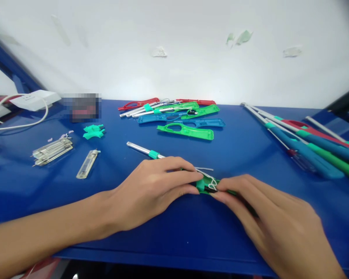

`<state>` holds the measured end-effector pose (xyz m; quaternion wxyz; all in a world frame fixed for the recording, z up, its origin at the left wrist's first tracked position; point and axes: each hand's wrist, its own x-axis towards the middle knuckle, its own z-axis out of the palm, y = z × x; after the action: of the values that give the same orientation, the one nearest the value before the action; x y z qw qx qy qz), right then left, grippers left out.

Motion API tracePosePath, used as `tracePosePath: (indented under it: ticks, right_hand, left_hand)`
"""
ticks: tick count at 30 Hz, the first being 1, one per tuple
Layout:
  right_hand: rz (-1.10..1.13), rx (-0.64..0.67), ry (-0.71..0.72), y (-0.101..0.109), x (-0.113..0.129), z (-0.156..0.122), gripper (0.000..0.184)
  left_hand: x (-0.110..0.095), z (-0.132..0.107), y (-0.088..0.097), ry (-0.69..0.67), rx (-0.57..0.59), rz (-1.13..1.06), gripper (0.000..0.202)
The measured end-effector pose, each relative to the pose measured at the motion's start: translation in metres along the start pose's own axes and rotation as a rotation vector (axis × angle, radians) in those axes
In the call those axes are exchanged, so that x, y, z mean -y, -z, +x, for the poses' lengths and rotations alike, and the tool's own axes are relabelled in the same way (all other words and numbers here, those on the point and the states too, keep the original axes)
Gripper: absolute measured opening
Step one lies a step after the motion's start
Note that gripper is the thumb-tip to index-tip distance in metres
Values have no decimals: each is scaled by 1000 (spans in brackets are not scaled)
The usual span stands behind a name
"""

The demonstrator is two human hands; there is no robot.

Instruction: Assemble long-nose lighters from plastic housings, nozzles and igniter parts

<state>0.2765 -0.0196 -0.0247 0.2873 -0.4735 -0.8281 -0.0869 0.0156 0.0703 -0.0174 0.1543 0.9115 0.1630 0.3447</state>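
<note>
Both my hands rest on the blue table (192,232) near its front edge, pinching a green plastic lighter body (207,186) between them. My left hand (151,190) has fingers closed on its left end, where a teal piece and thin white wires show. My right hand (267,221) covers the right part of the body, fingertips pressed on it. A metal tube with a teal collar (145,150) sticks out to the upper left from under my left hand.
A pile of red, green and blue lighter shells (177,116) lies at the back centre. Assembled long lighters (308,143) lie at the right. At the left are small teal parts (93,131), clear inserts (87,164), a bundle of them (52,151) and a white socket with cable (35,100).
</note>
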Motion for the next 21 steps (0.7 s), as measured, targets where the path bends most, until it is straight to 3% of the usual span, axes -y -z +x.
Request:
tracePosePath:
  ticks: [11, 21]
  right_hand:
    - [13, 26, 50, 5, 0, 2, 29]
    - [40, 26, 70, 8, -1, 4, 33]
  left_hand:
    - [-1, 1, 0, -3, 1, -31, 16]
    - [-3, 3, 0, 110, 7, -136, 4]
